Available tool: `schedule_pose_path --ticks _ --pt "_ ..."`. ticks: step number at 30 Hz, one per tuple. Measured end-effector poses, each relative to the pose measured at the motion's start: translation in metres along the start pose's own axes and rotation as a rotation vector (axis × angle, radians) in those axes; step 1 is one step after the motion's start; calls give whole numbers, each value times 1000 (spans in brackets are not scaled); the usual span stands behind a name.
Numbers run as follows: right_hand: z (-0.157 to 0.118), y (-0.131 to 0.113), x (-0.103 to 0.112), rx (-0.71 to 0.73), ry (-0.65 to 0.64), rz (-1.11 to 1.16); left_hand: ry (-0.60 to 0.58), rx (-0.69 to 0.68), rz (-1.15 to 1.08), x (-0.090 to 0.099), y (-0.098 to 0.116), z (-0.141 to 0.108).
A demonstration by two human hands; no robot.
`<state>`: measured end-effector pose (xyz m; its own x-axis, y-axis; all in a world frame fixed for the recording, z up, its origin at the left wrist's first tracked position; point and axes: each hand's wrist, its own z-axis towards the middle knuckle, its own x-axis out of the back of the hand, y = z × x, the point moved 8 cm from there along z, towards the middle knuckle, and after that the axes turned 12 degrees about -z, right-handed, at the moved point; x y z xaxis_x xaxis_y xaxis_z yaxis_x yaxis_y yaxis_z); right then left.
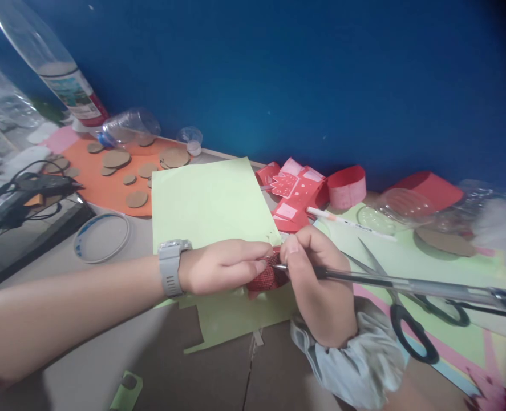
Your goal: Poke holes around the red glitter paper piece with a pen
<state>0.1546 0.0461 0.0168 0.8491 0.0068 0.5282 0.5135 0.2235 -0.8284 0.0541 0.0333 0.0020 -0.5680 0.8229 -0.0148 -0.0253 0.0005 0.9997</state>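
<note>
My left hand (225,267), with a grey watch (171,267) at the wrist, has its fingers together and holds a small red piece with a dark mesh-like pattern (267,278). What exactly this piece is I cannot make out. My right hand (319,285) grips a ballpoint pen (364,278) with a clear barrel and dark grip. Its metal tip points left and meets the red piece, close to my left fingertips. Beneath both hands lies a sheet of light green paper (205,205). A pale blue scrunchie (359,354) circles my right wrist.
Open scissors (413,331) and a white marker (351,222) lie at right. Red paper cutouts (298,188) and a red paper ring (347,187) sit behind. Cardboard discs (116,158), plastic bottles (75,94), a tape ring (102,238) and a glue gun (17,200) are left.
</note>
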Motion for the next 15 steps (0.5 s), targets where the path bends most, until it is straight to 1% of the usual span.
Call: schedule_pose_path --ticks 7,15 --pt "0 -2 0 10 7 -34 2 -9 -3 1 0 0" --pt "0 -4 1 9 16 -23 10 -23 12 1 2 0"
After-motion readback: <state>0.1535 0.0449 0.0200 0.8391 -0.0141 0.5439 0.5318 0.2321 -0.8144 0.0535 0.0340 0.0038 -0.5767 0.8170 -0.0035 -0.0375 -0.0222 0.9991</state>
